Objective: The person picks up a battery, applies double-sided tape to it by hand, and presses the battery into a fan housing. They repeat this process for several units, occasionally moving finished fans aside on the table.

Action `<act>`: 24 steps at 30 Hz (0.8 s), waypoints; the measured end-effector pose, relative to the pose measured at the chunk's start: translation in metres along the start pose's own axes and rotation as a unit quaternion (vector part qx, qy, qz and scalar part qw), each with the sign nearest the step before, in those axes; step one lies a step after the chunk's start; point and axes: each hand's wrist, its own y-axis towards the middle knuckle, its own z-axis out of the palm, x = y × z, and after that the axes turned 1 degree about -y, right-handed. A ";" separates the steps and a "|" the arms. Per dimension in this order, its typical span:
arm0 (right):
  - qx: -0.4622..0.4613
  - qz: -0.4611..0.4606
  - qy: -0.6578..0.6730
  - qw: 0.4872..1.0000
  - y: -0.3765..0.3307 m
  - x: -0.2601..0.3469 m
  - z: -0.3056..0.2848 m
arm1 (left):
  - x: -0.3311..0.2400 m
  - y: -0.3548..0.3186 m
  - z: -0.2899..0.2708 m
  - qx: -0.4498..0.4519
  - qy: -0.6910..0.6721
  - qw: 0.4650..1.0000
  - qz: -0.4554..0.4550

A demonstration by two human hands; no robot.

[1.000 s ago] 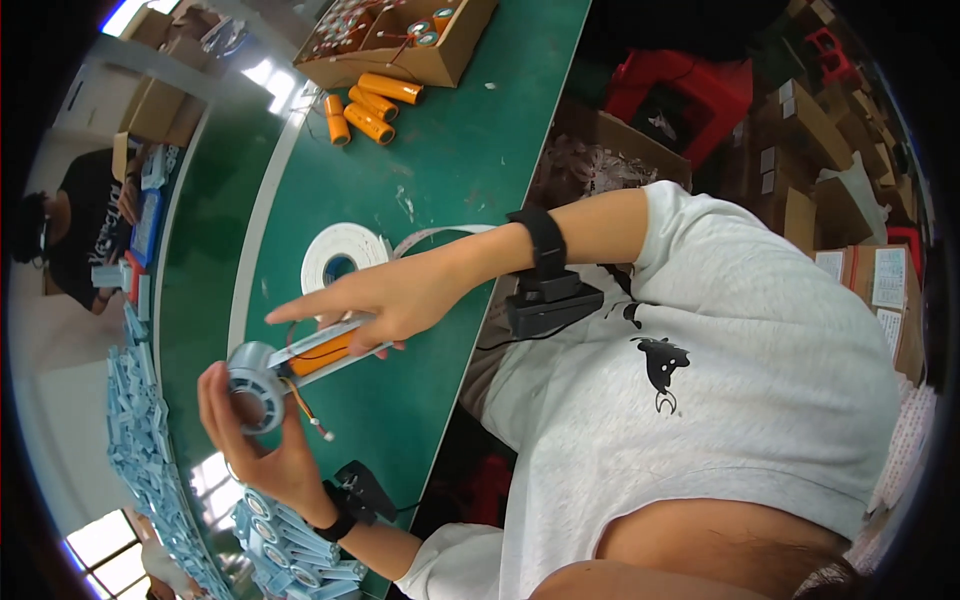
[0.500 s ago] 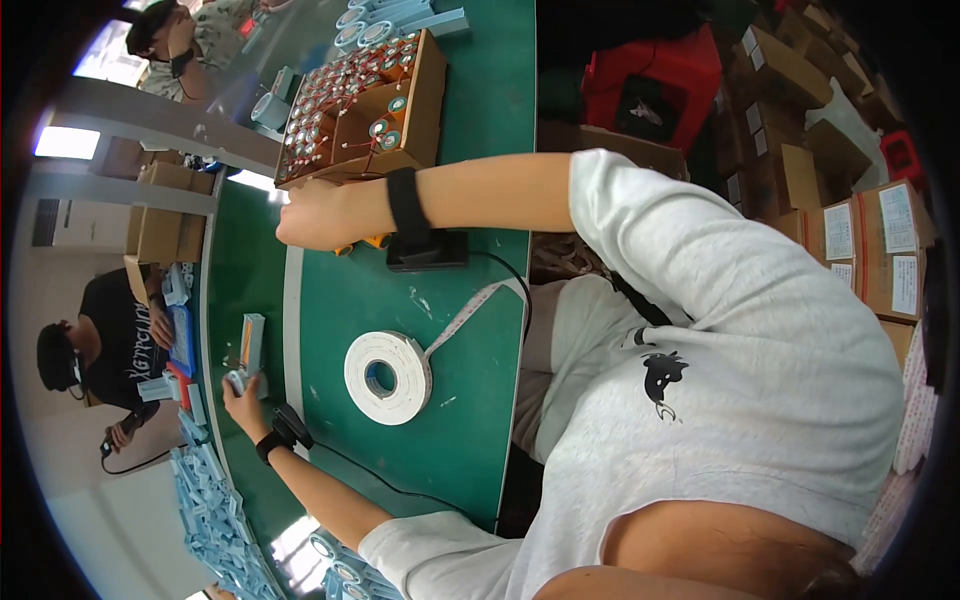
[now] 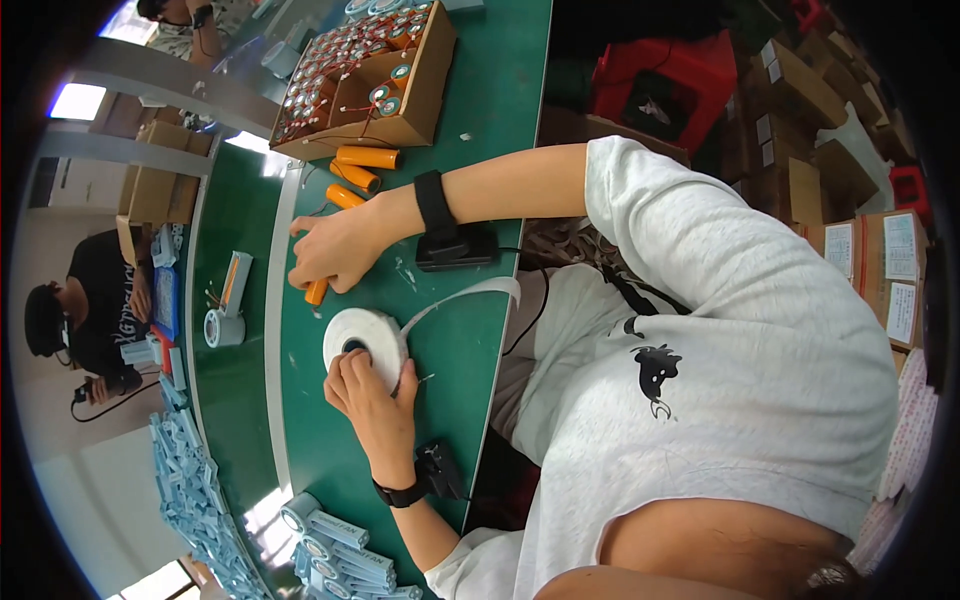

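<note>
My left hand (image 3: 376, 405) holds a roll of white tape (image 3: 378, 326), with fingertips at its core and the thumb on its outer side. A loose strip runs off the roll toward the table edge. My right hand (image 3: 340, 248) is curled over an orange cylindrical battery (image 3: 316, 292); only the battery's lower end shows below the fingers. More loose orange batteries (image 3: 367, 157) lie just above this hand. A light-blue handheld fan housing (image 3: 236, 282) with wires stands farther off, apart from both hands.
A cardboard box (image 3: 434, 85) of wired batteries stands at the top of the table. Light-blue fan housings (image 3: 345, 555) lie at the bottom; a larger heap (image 3: 195, 490) is at lower left. A co-worker (image 3: 100, 300) sits across. A red stool (image 3: 700, 90) and cartons are at upper right.
My left hand has left the fan housing and come back onto the tape roll. My right hand has moved down the picture from beside the box, uncovering the loose batteries.
</note>
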 end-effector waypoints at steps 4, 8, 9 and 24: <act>-0.195 0.125 0.310 0.922 -0.008 0.015 -0.017 | 0.019 -0.016 -0.005 -0.042 -0.064 0.993 -0.091; -0.093 0.226 0.482 0.841 -0.036 0.056 -0.041 | 0.010 -0.021 -0.014 -0.137 -0.007 0.981 -0.138; -0.061 0.235 0.491 0.837 -0.037 0.071 -0.034 | 0.014 -0.021 -0.010 -0.159 -0.003 0.979 -0.124; -0.123 0.188 0.575 0.787 -0.045 0.100 -0.058 | 0.034 -0.033 -0.018 -0.307 -0.028 0.925 -0.221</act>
